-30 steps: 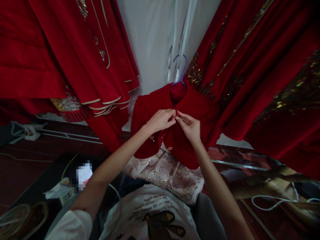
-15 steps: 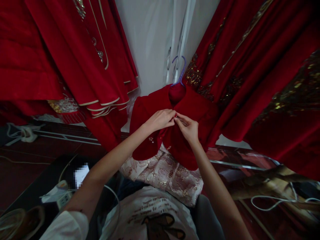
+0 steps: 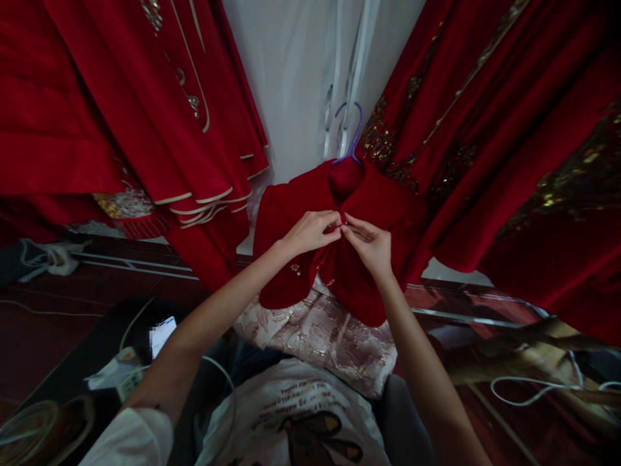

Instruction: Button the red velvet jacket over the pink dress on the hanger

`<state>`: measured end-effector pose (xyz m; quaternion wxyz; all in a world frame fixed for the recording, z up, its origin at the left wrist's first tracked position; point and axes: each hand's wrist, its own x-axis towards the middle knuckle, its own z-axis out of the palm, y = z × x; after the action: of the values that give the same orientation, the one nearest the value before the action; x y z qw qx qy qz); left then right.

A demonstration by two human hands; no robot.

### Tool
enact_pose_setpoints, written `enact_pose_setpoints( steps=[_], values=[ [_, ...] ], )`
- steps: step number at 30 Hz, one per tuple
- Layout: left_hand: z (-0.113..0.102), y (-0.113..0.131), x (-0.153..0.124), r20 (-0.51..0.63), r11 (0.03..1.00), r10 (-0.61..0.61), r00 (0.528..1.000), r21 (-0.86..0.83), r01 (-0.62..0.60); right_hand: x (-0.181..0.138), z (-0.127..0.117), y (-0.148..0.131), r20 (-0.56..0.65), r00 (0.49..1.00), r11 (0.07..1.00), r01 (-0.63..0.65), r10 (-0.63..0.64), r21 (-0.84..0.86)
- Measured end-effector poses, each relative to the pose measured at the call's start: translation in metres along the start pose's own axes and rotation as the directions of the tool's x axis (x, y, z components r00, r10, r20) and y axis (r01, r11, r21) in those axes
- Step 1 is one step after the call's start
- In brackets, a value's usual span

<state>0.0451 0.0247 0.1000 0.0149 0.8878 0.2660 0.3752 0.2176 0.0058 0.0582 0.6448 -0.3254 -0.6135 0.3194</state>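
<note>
A short red jacket [image 3: 286,200] lies across my lap on a purple hanger [image 3: 356,139]. My left hand [image 3: 313,232] pinches the jacket's front edge just below the collar, its fingers curled. My right hand [image 3: 369,243] meets it there, thumb and forefinger closed on the opposite front edge. Whatever fastening sits between the fingertips is too small and covered to make out. Small beaded ornaments [image 3: 295,269] show on the lower front. Under the jacket spreads a pale pink brocade cloth [image 3: 320,336] with a metallic sheen.
Red garments with light piping [image 3: 194,149] hang at the left. More red garments with gold sequins [image 3: 485,129] hang at the right. A dark surface at lower left bears a lit phone [image 3: 163,333] and a power strip [image 3: 129,382]. A white cable [image 3: 524,401] loops at lower right.
My right hand has shifted slightly right and its fingers have spread a little. The left fingertips have curled tighter at the front edge. The view has moved slightly.
</note>
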Motion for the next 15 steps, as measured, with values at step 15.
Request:
enact_pose_setpoints(
  steps=[15],
  values=[
    [-0.004, 0.010, 0.005, 0.049, 0.987, -0.062, 0.997, 0.153, 0.054, -0.006, -0.001, 0.002, -0.053, 0.998, 0.998, -0.038, 0.035, -0.052]
  ],
)
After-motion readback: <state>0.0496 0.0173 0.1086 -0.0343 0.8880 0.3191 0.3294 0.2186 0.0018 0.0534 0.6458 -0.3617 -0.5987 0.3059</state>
